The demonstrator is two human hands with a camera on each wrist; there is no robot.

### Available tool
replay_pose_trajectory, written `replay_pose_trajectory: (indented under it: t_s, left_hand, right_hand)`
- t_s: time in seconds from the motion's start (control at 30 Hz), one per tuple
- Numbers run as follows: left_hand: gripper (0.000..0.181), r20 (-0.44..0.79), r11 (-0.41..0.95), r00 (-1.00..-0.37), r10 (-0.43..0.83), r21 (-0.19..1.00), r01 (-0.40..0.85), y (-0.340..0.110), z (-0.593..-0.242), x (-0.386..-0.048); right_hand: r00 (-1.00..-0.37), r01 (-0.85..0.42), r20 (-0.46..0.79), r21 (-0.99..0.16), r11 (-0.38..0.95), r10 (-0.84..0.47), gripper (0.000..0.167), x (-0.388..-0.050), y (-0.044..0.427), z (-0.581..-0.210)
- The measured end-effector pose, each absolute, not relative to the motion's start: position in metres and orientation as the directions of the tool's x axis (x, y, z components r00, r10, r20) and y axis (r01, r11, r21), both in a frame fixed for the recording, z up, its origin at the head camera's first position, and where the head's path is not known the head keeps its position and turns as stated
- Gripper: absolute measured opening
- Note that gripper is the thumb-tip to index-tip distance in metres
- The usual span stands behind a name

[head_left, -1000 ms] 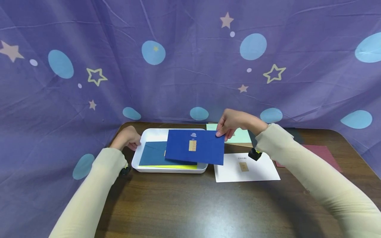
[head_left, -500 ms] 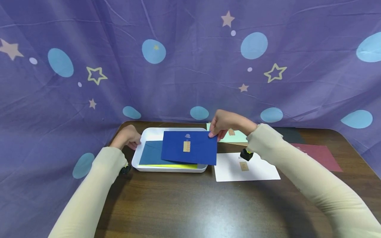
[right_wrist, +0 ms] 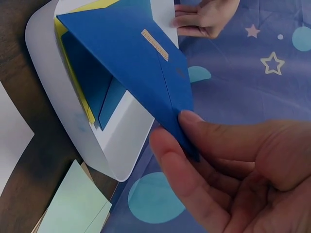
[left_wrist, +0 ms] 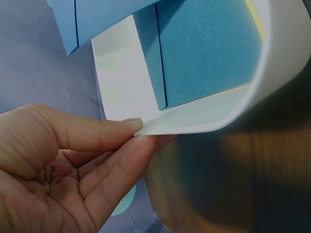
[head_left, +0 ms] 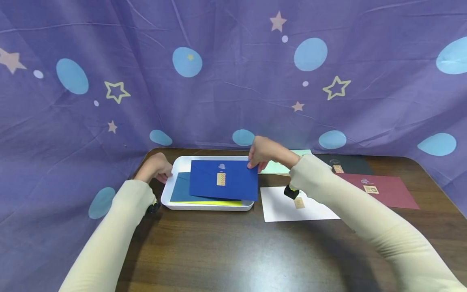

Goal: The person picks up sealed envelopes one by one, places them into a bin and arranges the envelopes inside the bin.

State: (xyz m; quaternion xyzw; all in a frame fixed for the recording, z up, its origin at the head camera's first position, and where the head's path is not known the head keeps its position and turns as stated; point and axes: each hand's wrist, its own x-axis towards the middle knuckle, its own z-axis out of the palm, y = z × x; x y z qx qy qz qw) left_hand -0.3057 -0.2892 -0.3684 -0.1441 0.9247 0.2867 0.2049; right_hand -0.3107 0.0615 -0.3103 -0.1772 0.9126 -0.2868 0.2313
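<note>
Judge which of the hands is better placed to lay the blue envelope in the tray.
The right hand, I'd judge: it pinches the blue envelope by a corner, tilted above the tray. The left hand pinches the tray and touches no envelope.

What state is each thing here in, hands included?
Left hand: pinching the rim of the tray
Right hand: pinching the blue envelope by a corner
Blue envelope: tilted, held over the tray
Tray: upright on the table
Teal envelope: lying in the tray
Yellow paper: mostly hidden under the teal envelope
White envelope: flat, partly hidden
Green envelope: flat, partly hidden
Dark envelope: flat, partly hidden
Red envelope: flat, partly hidden
</note>
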Motion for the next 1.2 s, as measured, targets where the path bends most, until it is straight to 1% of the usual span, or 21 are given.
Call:
replay_pose_trajectory:
  t_s: [0.27,0.7,0.93,1.2]
  left_hand:
    - [0.008,-0.461,0.802,-0.872,-0.166,0.452,-0.391,-0.290,-0.371,-0.307]
    - [0.010,-0.459,0.790,-0.877,-0.142,0.481,-0.380,-0.290,-0.369,-0.304]
    - [0.011,-0.463,0.789,-0.875,-0.140,0.482,-0.381,-0.290,-0.368,-0.304]
    - [0.010,-0.463,0.776,-0.875,-0.139,0.499,-0.387,-0.289,-0.366,-0.303]
  right_hand:
    - [-0.845,-0.219,-0.302,-0.557,0.801,-0.441,0.014,-0.311,0.048,-0.314]
    - [-0.857,-0.205,-0.284,-0.579,0.790,-0.430,0.014,-0.310,0.033,-0.320]
    - [-0.858,-0.224,-0.292,-0.527,0.820,-0.423,0.013,-0.310,0.022,-0.327]
    - [-0.869,-0.246,-0.269,-0.493,0.835,-0.415,0.013,-0.313,0.016,-0.335]
